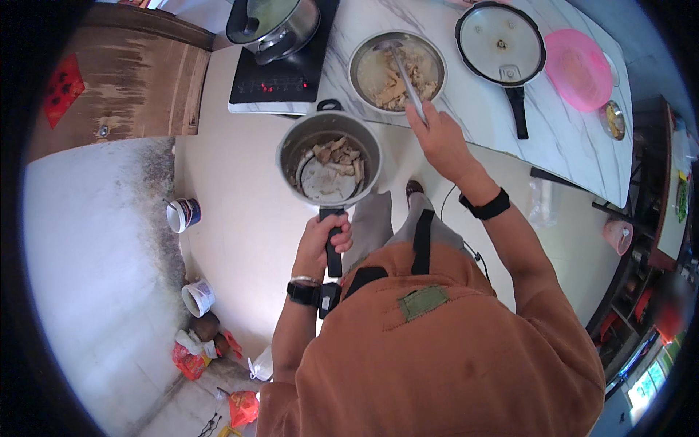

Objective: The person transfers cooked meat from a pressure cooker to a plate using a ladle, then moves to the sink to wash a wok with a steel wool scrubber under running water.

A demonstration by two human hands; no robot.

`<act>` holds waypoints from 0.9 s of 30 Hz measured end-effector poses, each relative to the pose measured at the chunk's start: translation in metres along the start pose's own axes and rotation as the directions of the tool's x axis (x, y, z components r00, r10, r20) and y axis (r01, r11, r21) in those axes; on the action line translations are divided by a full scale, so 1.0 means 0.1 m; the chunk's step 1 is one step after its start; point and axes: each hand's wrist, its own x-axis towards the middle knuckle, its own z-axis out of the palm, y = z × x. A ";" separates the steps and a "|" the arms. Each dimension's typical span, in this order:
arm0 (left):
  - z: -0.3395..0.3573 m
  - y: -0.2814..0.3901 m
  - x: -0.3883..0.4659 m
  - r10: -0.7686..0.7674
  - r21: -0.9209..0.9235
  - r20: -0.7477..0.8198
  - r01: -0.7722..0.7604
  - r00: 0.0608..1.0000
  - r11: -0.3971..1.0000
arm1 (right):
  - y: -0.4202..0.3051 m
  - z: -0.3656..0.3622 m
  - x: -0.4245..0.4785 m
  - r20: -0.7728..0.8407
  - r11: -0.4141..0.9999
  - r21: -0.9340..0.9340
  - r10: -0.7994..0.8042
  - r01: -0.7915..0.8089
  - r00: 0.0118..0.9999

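Observation:
My left hand point(323, 244) grips the black handle of a grey metal pressure cooker pot point(286, 158), held off the table near its front edge. Pieces of cooked meat point(339, 155) lie inside it, along with some liquid. In my right hand point(439, 143) is the handle of a metal ladle point(407, 79). The ladle's head rests in a round steel basin point(443, 68) on the table, amid more meat pieces point(397, 90) and cloudy broth. The basin sits just beyond the pot, to its right.
A lidded pot point(295, 35) stands on a lit induction cooktop point(276, 90) at back left. Right of the basin lie the pressure cooker lid point(499, 46), a pink plastic plate point(579, 71) and a small metal bowl point(613, 119). Buckets point(183, 214) stand by the left wall.

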 end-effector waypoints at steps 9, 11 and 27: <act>-0.04 -0.27 0.06 0.084 -0.158 -0.150 -0.108 0.985 0.981 | 0.50 0.10 -0.76 0.174 0.976 0.080 0.185 -0.201 0.967; -0.05 -0.34 0.09 0.112 -0.213 -0.157 -0.145 0.981 0.966 | 0.60 0.01 -0.90 0.163 0.962 0.073 0.249 -0.263 0.955; -0.43 -0.83 0.21 0.408 -0.192 -0.284 -0.469 0.868 0.862 | -0.11 0.34 -0.27 0.548 0.894 0.441 -0.337 0.079 0.766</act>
